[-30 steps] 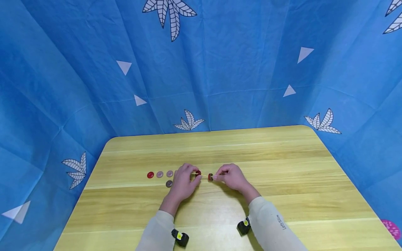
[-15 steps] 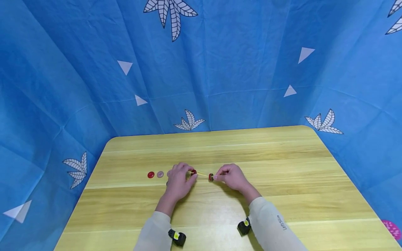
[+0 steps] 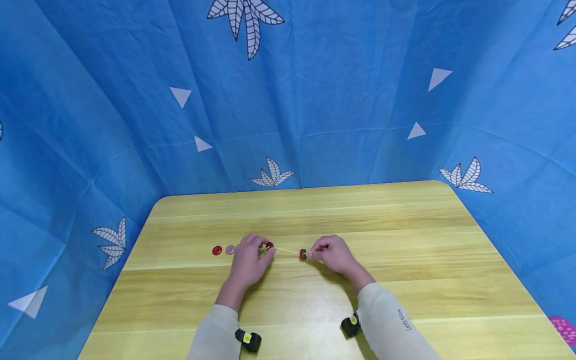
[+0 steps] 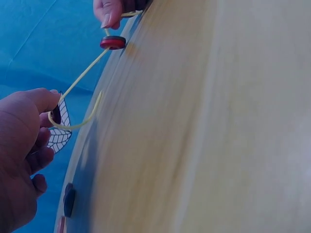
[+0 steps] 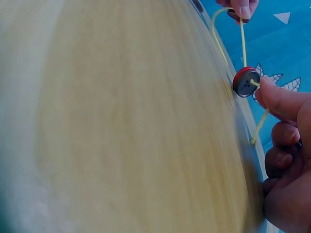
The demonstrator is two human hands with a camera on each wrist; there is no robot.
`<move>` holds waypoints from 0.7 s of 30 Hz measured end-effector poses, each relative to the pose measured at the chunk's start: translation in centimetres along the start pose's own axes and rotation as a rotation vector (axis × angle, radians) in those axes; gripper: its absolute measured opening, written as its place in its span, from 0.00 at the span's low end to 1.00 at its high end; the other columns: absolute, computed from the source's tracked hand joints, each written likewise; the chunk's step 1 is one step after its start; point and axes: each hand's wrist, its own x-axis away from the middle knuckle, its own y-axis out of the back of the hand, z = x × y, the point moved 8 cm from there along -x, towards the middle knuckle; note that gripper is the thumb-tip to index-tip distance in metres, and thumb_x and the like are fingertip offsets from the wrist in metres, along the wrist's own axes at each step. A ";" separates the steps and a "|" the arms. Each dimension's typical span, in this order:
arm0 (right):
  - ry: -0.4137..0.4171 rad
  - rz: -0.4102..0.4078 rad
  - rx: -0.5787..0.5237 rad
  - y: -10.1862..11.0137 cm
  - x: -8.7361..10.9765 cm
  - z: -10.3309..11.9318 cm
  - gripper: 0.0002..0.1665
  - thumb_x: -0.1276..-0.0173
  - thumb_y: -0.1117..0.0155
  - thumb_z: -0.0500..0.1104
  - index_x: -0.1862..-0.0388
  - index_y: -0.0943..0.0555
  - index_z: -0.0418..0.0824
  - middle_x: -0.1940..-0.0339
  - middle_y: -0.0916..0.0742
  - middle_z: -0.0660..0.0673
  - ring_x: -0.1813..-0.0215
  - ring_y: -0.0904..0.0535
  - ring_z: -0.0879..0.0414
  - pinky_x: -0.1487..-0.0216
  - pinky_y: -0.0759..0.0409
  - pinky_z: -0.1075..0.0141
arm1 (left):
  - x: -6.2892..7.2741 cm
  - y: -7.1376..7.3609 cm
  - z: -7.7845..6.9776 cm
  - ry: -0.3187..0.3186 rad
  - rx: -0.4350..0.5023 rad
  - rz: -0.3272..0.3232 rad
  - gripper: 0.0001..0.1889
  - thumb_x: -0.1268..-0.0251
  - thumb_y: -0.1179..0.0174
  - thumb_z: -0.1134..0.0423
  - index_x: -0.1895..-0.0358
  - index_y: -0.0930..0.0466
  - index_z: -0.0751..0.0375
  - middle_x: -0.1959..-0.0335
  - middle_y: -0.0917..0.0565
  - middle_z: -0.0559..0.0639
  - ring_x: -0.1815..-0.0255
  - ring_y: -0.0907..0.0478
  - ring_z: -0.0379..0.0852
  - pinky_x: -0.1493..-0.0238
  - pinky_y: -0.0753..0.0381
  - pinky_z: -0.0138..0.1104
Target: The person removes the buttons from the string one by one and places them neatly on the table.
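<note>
In the head view my left hand (image 3: 247, 257) pinches a dark red button (image 3: 269, 246) between thumb and forefinger. A yellow cord (image 4: 83, 75) runs from that button, and a slack part of it loops below in the left wrist view. To the right, my right hand (image 3: 334, 255) pinches the cord close against a pair of stacked buttons, one red and one dark (image 5: 246, 81). The cord passes through this pair and stretches straight between the hands. A short cord end (image 5: 260, 127) hangs below the right fingers. Both hands are just above the table.
On the wooden table (image 3: 405, 225), a red button (image 3: 217, 250) and a pinkish button (image 3: 230, 250) lie left of my left hand. A dark button (image 4: 69, 200) lies under that hand, hidden in the head view. A blue curtain (image 3: 342, 100) stands behind the table.
My left hand has moved left with the dark red button, sliding it along the cord away from the stacked pair. It now covers more loose buttons. My right hand stays nearly still.
</note>
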 end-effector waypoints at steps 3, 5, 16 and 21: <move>-0.003 -0.002 -0.004 0.0 0.0 -0.1 0.06 0.39 0.25 0.39 0.75 0.12 0.44 0.81 0.22 0.48 0.79 0.33 0.57 0.75 0.34 0.64 | 0.0 0.4 0.4 0.009 -0.003 -0.006 0.12 0.33 0.35 0.51 0.56 0.16 0.54 0.57 0.21 0.45 0.55 0.26 0.47 0.49 0.45 0.57; -0.005 -0.004 -0.005 0.0 -0.1 -0.2 0.06 0.39 0.25 0.39 0.75 0.12 0.44 0.81 0.22 0.48 0.79 0.33 0.57 0.75 0.34 0.65 | 0.1 0.6 0.6 0.007 0.017 -0.010 0.11 0.33 0.35 0.53 0.56 0.16 0.56 0.58 0.22 0.46 0.55 0.26 0.47 0.49 0.42 0.55; -0.018 -0.008 -0.012 -0.1 -0.1 -0.3 0.07 0.39 0.25 0.38 0.76 0.12 0.45 0.80 0.20 0.49 0.77 0.31 0.57 0.75 0.33 0.66 | 0.3 2.1 2.0 0.013 0.074 -0.033 0.11 0.32 0.34 0.57 0.55 0.17 0.61 0.59 0.23 0.51 0.58 0.28 0.50 0.51 0.30 0.46; -0.007 -0.008 -0.001 0.0 -0.1 -0.2 0.07 0.40 0.24 0.39 0.76 0.12 0.45 0.80 0.20 0.49 0.77 0.31 0.56 0.74 0.32 0.65 | 0.4 2.5 2.7 0.014 0.086 -0.044 0.10 0.33 0.33 0.59 0.57 0.17 0.62 0.62 0.23 0.51 0.61 0.28 0.50 0.56 0.28 0.43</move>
